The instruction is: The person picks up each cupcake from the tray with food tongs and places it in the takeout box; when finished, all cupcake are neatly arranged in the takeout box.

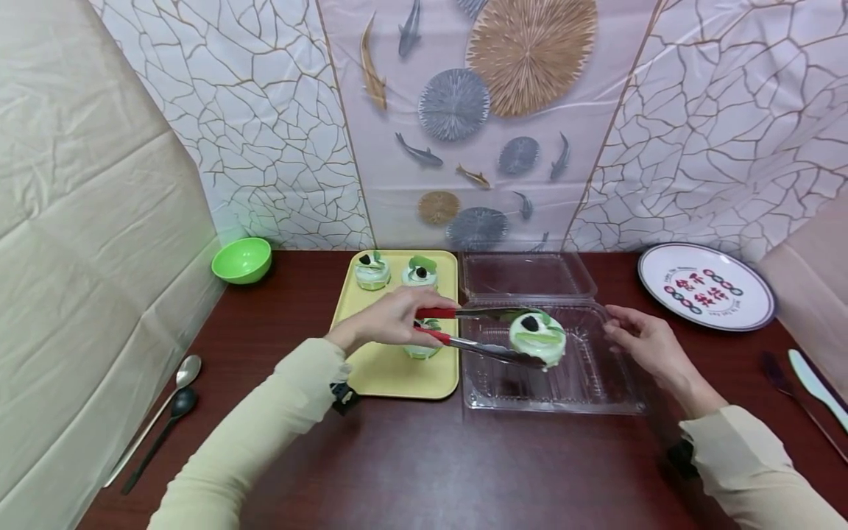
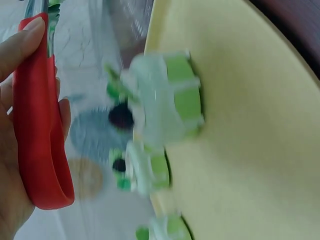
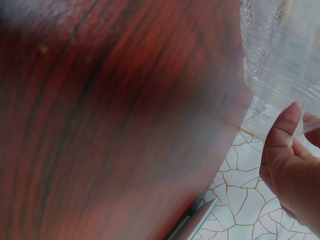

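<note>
In the head view my left hand [image 1: 400,315] grips red-handled metal tongs [image 1: 486,350]. Between the tong tips is a small round green-and-white cake [image 1: 538,340] with a dark berry on top, held over the clear plastic container [image 1: 490,397]. My right hand [image 1: 645,346] pinches the container's right rim between thumb and fingers, which the right wrist view also shows. The left wrist view shows the red tong handle [image 2: 42,125] in my left hand [image 2: 15,165]. Similar cakes stand on the yellow tray [image 1: 371,375], one partly hidden behind the tongs.
The container's lid [image 1: 526,276] lies opened toward the wall. A green bowl [image 1: 242,260] is at back left, a white plate [image 1: 707,287] at back right. Two spoons [image 1: 179,401] lie on the left; a knife [image 1: 818,386] and a dark utensil [image 1: 782,379] lie on the right.
</note>
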A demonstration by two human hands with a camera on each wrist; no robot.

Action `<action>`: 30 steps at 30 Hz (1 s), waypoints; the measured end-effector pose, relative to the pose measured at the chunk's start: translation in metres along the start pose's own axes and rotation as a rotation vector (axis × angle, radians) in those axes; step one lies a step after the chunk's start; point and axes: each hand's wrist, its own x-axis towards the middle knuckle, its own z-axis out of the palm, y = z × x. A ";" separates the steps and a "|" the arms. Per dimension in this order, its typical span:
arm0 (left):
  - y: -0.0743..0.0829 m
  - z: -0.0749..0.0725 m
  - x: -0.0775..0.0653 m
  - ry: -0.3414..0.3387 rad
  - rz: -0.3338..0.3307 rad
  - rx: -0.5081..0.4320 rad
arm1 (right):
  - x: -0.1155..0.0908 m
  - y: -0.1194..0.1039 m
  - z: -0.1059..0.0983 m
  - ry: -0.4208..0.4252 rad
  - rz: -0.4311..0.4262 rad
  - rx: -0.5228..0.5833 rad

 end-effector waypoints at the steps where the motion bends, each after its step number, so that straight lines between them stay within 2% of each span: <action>1: 0.002 0.003 0.006 -0.011 0.010 0.012 | 0.000 0.000 0.000 -0.001 0.000 -0.004; 6: 0.012 0.017 0.029 -0.062 0.017 0.077 | 0.001 -0.003 0.001 0.003 0.004 -0.014; 13: 0.023 0.029 0.051 -0.135 -0.031 0.147 | 0.001 -0.005 0.000 0.012 0.006 -0.001; 22: 0.031 0.037 0.069 -0.204 -0.058 0.174 | -0.001 -0.005 0.001 0.009 0.026 0.004; 30: 0.036 0.044 0.081 -0.250 -0.050 0.250 | -0.002 -0.005 0.001 0.010 0.053 -0.008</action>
